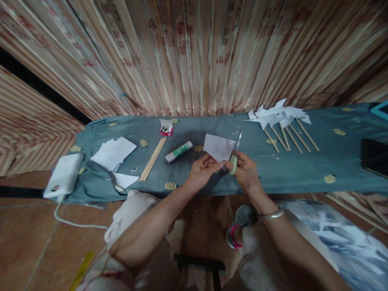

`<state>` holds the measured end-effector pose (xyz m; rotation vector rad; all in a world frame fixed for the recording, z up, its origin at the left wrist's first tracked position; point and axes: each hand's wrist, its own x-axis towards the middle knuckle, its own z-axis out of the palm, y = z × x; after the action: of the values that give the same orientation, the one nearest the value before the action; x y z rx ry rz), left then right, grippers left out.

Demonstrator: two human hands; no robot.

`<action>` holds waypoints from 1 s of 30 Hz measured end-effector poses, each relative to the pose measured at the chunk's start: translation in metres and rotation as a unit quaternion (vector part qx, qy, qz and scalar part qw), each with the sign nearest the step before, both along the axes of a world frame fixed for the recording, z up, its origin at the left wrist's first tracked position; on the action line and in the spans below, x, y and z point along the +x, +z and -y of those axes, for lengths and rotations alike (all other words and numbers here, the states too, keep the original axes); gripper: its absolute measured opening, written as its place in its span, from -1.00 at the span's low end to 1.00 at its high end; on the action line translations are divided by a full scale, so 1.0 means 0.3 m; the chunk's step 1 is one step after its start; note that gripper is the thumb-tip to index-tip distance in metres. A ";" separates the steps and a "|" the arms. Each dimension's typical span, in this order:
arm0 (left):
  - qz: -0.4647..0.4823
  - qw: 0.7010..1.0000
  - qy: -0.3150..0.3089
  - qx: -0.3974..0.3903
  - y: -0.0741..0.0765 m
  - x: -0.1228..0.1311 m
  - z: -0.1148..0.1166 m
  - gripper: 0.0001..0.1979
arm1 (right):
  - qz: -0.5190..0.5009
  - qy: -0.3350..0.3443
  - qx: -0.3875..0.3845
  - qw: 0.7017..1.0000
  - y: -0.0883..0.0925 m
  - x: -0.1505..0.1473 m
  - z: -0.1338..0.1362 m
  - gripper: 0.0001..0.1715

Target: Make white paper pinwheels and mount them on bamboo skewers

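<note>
My left hand (203, 171) pinches the lower edge of a white sheet of paper (218, 146) above the table's front half. In my right hand (245, 169) is a pair of scissors (234, 162) with pale green handles, fingers closed around them. The metal blades point away from me along the paper's right edge; whether they cut into it I cannot tell. Left of the paper lies a glue stick (178, 152) with a green label. Several thin wooden sticks (152, 159) lie farther left. Paper pinwheels (279, 115) on wooden sticks are heaped at the right back.
A small red box (166, 127) of metal pins stands open near the back. White paper sheets (115, 152) and a white power bank (64, 175) with a cable occupy the left end. A dark phone-like object (375, 157) lies far right. A pleated curtain (188, 56) hangs behind the cloth-covered table (303, 173).
</note>
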<state>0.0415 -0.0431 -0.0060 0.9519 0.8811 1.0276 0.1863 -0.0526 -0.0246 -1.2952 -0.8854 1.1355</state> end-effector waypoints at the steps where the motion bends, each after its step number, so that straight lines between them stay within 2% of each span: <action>1: 0.008 1.000 0.011 -0.012 -0.002 0.002 -0.001 -0.63 | 0.001 0.009 0.004 1.000 0.000 -0.006 0.001 -0.40; 7: 0.013 0.993 0.077 -0.087 -0.006 -0.009 -0.014 -0.70 | -0.022 0.022 0.003 1.000 0.006 -0.024 0.010 -0.46; 17: -0.016 0.991 0.114 -0.064 0.018 -0.020 -0.030 -0.69 | -0.027 0.059 -0.021 0.998 0.035 -0.027 0.033 -0.47; 21: -0.014 0.987 0.155 -0.036 0.023 -0.048 -0.072 -0.73 | 0.012 0.116 -0.043 0.992 0.046 -0.017 0.057 -0.48; 25: -0.014 0.980 0.198 -0.012 0.039 -0.080 -0.109 -0.72 | 0.022 0.205 -0.062 0.977 0.047 -0.017 0.093 -0.49; 30: -0.021 0.976 0.217 -0.003 0.052 -0.088 -0.121 -0.74 | 0.040 0.291 -0.055 0.954 0.025 -0.043 0.121 -0.51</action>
<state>0.0152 -0.0067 0.0097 0.7937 1.1573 1.3769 0.1734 -0.0888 -0.0172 -1.2068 -1.3318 1.6146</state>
